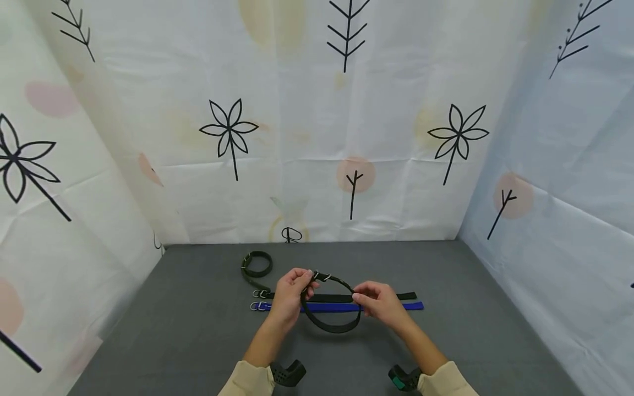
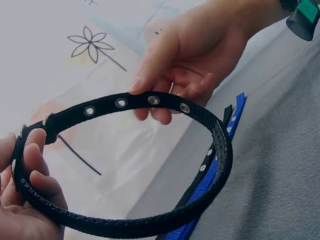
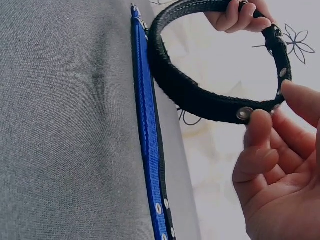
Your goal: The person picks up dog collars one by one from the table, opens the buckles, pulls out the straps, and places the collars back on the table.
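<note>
Pinching suits this likely light, pliable collar (image 1: 333,329): your left hand (image 1: 291,290) pinches beside its half-hidden buckle (image 1: 317,275), your right hand (image 1: 381,301) beyond it.

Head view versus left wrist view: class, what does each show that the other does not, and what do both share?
Only the head view shows the coiled dark green strap and the beige cloth sleeves.

Only the left wrist view makes out four round metal eyelets along the black, looped, buckled collar.

Both show that collar held between the left hand and the right hand, with the flat blue woven strap and the flat black strap lying on the grey table.
</note>
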### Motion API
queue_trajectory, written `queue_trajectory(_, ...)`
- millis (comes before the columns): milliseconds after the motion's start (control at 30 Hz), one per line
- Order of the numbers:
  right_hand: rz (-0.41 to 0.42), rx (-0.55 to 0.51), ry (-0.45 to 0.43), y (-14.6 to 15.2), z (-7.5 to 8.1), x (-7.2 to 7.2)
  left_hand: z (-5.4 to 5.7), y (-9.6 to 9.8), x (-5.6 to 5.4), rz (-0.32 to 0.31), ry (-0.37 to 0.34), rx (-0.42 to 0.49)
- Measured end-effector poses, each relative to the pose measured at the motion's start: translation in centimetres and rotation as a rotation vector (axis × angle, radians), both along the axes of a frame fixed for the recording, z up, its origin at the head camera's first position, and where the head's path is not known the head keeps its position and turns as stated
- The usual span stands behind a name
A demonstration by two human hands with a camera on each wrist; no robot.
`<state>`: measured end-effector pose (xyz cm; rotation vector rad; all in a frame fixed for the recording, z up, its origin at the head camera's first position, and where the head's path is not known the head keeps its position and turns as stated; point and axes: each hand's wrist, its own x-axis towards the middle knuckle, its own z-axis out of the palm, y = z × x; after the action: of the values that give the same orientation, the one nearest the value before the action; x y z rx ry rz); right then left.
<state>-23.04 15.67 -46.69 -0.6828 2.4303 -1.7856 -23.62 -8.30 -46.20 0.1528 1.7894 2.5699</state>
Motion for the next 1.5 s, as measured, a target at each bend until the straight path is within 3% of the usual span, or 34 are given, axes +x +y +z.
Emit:
queue_trajectory(400, 0.081, 0.082, 0.057, -1.6, 1.1, -1.1, -0.4, 0.2, 0.2, -0.219, 0.033, -0.131)
queue_trajectory(633, 0.132, 0.048, 0.039, -1.3, 1.0, -1.3, 0.0, -0.5, 0.2, -0.261, 0.029, -0.174)
queue_trajectory(800, 0.105, 0.025, -0.016, -0.3, 0.7, -1.0, 0.0, -1.5, 0.1, -0.231, 0.027, -0.146)
queue_trajectory(933, 0.055, -0.084, -0.119, 1.0, 0.3, -0.8, 0.0, -2.6, 0.0, -0.191, 0.026, -0.084)
queue_trajectory(1167, -0.124, -0.267, -0.172, 3.4, -0.1, -0.1, -0.4, -5.0, 0.3, -0.037, 0.038, 0.017)
queue_trajectory(1267, -0.212, -0.328, -0.173, 4.6, -0.2, 0.0, -1.0, -6.3, 0.3, -0.006, 0.089, -0.015)
queue_trajectory(1400, -0.318, -0.384, -0.197, 6.1, -0.3, 0.1, -1.5, -8.1, 0.2, 0.02, 0.191, -0.141)
queue_trajectory(1500, -0.385, -0.4, -0.231, 7.1, -0.1, 0.0, -1.5, -9.1, 0.0, 0.078, 0.222, -0.243)
